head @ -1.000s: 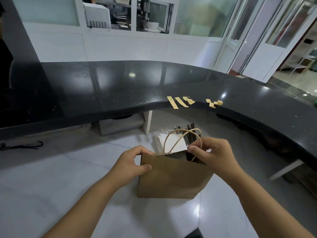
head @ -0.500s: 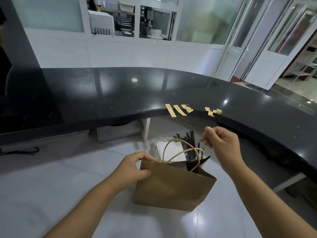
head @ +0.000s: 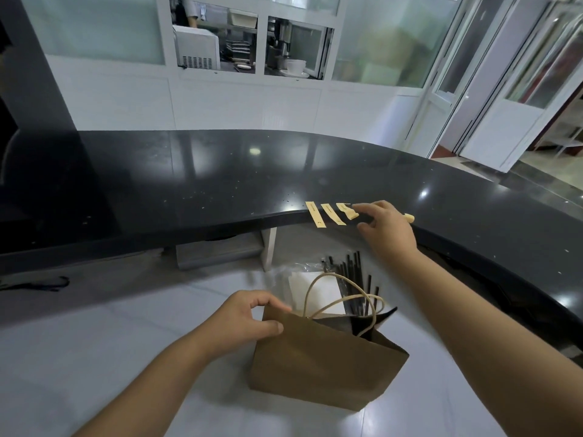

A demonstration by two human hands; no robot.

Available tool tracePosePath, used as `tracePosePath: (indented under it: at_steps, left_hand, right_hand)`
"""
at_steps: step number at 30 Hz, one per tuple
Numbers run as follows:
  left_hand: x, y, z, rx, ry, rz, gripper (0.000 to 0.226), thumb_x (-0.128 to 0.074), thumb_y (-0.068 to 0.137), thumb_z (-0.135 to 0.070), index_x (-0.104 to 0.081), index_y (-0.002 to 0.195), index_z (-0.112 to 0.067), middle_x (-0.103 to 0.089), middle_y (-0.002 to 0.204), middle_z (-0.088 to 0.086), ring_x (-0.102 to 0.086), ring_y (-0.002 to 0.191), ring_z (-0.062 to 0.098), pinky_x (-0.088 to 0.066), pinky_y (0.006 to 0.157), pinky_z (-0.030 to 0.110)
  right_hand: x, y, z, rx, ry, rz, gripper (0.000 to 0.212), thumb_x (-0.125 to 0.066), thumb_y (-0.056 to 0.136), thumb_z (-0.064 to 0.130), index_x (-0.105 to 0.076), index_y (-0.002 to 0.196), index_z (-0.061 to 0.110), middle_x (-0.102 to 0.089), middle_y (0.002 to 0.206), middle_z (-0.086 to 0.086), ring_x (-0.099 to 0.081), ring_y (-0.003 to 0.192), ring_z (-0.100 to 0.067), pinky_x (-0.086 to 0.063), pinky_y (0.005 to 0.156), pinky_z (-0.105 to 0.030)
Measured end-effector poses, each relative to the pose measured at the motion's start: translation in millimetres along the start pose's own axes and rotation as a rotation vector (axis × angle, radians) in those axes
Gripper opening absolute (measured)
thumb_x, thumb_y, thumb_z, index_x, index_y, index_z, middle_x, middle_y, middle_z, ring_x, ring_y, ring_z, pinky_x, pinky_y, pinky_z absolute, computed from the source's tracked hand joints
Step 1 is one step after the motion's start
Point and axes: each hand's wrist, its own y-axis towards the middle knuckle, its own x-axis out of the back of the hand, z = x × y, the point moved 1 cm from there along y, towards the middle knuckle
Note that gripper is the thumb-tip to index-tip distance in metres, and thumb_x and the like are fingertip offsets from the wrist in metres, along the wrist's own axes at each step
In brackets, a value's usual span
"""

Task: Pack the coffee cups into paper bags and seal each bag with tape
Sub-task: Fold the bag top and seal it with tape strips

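Standing brown paper bag [head: 321, 361], top open, twine handles [head: 344, 298] drooping

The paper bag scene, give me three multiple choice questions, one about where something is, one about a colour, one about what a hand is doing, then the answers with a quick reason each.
1. Where are the tape strips?
A. Stuck along the edge of the black counter
B. On the floor
C. Inside the bag

2. What colour is the paper bag?
A. White
B. Brown
C. Black

3. What is the left hand doing?
A. Hanging idle
B. Gripping the bag's top edge
C. Reaching for tape

Answers:
1 A, the pale strips hang off the counter's near edge, beside the right hand.
2 B, its sides are plain brown paper with pale cord handles.
3 B, its thumb and fingers pinch the bag's rim, while the right hand reaches toward the strips.
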Motion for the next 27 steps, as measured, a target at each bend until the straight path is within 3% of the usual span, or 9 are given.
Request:
tracePosePath:
  at_steps: [3, 7, 11, 15, 19, 22, 27]
  left_hand:
    - [0.6, 0.6, 0.9, 0.008, 0.009, 0.007, 0.018, -0.072, 0.080, -0.016, -0.073, 0.090, -0.031, -0.069, 0.102, -0.018, -0.057, 0.101, -0.008, -0.046, 0.076, 0.006]
    - [0.7, 1.5, 0.8, 0.022, 0.009, 0.004, 0.018, -0.072, 0.080, -0.016, -0.073, 0.090, -0.031, -0.068, 0.100, -0.020, -0.056, 0.098, -0.012, -0.045, 0.073, 0.004]
    - [0.2, 0.3, 0.1, 0.022, -0.006, -0.004, 0.017, -0.072, 0.081, -0.015, -0.073, 0.091, -0.029, -0.067, 0.098, -0.021, -0.056, 0.096, -0.014, -0.044, 0.070, 0.002]
    - [-0.3, -0.5, -2.3, 0.026, -0.044, -0.007, 0.018, -0.071, 0.081, -0.011, -0.073, 0.090, -0.026, -0.068, 0.100, -0.016, -0.058, 0.095, -0.011, -0.046, 0.068, 0.005]
    - [-0.9, -2.6, -5.1, 0.025, -0.074, -0.012, 0.018, -0.070, 0.081, -0.007, -0.073, 0.091, -0.021, -0.069, 0.099, -0.011, -0.061, 0.091, -0.009, -0.046, 0.066, 0.005]
    - [-0.6, -3.9, -6.3, 0.028, -0.067, -0.010, 0.018, -0.070, 0.082, -0.008, -0.073, 0.093, -0.022, -0.069, 0.099, -0.012, -0.060, 0.091, -0.010, -0.046, 0.066, 0.005]
    - [-1.3, -3.8, -6.9, 0.037, -0.046, -0.010, 0.018, -0.069, 0.082, -0.011, -0.073, 0.094, -0.024, -0.066, 0.098, -0.017, -0.056, 0.090, -0.016, -0.044, 0.064, 0.003]
  right_hand:
    - [-7.8, 13.0, -1.1, 0.030, -0.165, 0.030, 0.040, -0.058, 0.091, 0.013, -0.059, 0.128, 0.028, -0.054, 0.122, 0.001, -0.057, 0.097, -0.017, -0.054, 0.070, -0.035]
    - [-10.6, 19.1, -0.9, 0.111, -0.264, -0.009, 0.019, -0.061, 0.091, 0.019, -0.070, 0.107, 0.017, -0.057, 0.102, -0.004, -0.057, 0.087, -0.022, -0.052, 0.063, -0.036]
    - [-10.5, 18.3, 1.0, 0.131, -0.197, -0.113, 0.010, -0.063, 0.089, 0.016, -0.072, 0.090, 0.011, -0.058, 0.090, -0.004, -0.056, 0.076, -0.021, -0.046, 0.057, -0.031]
    - [-7.5, 21.3, 2.6, 0.040, -0.029, -0.202, 0.007, -0.067, 0.086, 0.014, -0.073, 0.085, 0.011, -0.060, 0.087, 0.001, -0.052, 0.072, -0.014, -0.032, 0.053, -0.023]
    - [-8.0, 20.3, 2.5, -0.003, 0.063, -0.211, 0.006, -0.068, 0.086, 0.015, -0.073, 0.085, 0.012, -0.057, 0.086, 0.005, -0.054, 0.072, -0.014, -0.035, 0.053, -0.019]
    - [-7.2, 20.9, 5.5, -0.005, 0.089, -0.219, 0.005, -0.068, 0.086, 0.014, -0.072, 0.086, 0.010, -0.059, 0.087, 0.001, -0.055, 0.073, -0.015, -0.039, 0.056, -0.023]
    - [9.8, 36.9, 10.6, -0.050, 0.155, -0.310, 0.005, -0.064, 0.087, 0.014, -0.068, 0.085, 0.012, -0.066, 0.086, -0.004, -0.058, 0.074, -0.018, -0.053, 0.069, -0.041]
